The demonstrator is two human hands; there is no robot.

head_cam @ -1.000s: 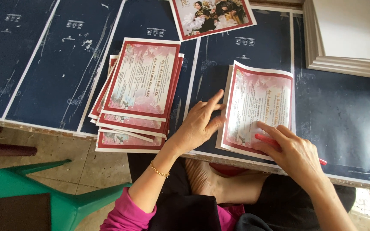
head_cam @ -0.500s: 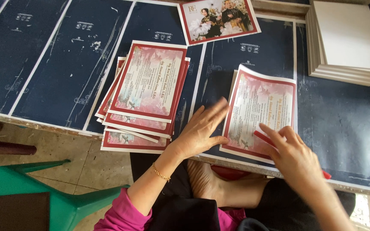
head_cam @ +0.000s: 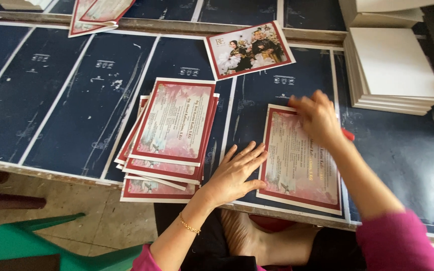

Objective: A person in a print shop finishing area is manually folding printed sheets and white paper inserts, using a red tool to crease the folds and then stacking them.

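Note:
A single red-bordered printed card (head_cam: 297, 160) lies flat on the dark blue work surface (head_cam: 66, 95) in front of me. My left hand (head_cam: 234, 173) rests flat with fingers spread, its fingertips at the card's left edge. My right hand (head_cam: 316, 116) is over the card's upper right part and is blurred; a red object (head_cam: 348, 134) shows just beside it, but I cannot tell whether the hand holds it. To the left sits a fanned stack of the same cards (head_cam: 167, 138).
A photo print of a couple (head_cam: 249, 49) lies beyond the card. White boards are stacked (head_cam: 393, 70) at the far right. More cards (head_cam: 99, 12) lie at the top left. A green plastic chair (head_cam: 51, 246) stands below the table edge.
My right hand has moved from the card's lower right up to its upper right. My left hand stays at the card's left edge. The view has shifted, showing more of the table's far side.

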